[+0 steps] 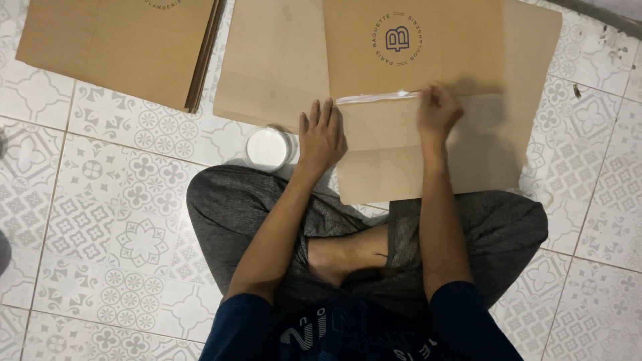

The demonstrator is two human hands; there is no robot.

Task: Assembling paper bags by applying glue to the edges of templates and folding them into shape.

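Note:
A folded brown paper sheet [428, 154] lies on the tiled floor in front of my crossed legs, with a round printed emblem on its upper panel. A white streak of glue [374, 97] runs along the fold line. My left hand [321, 137] rests flat with fingers apart on the sheet's left edge, holding it down. My right hand [438, 110] sits at the right end of the glue streak, fingers curled and pinched; whether it grips something small is hidden.
A small round white pot [267, 148] stands on the floor just left of my left hand. A stack of brown paper sheets [120, 47] lies at the upper left. Another brown sheet [274, 67] lies under the worked one.

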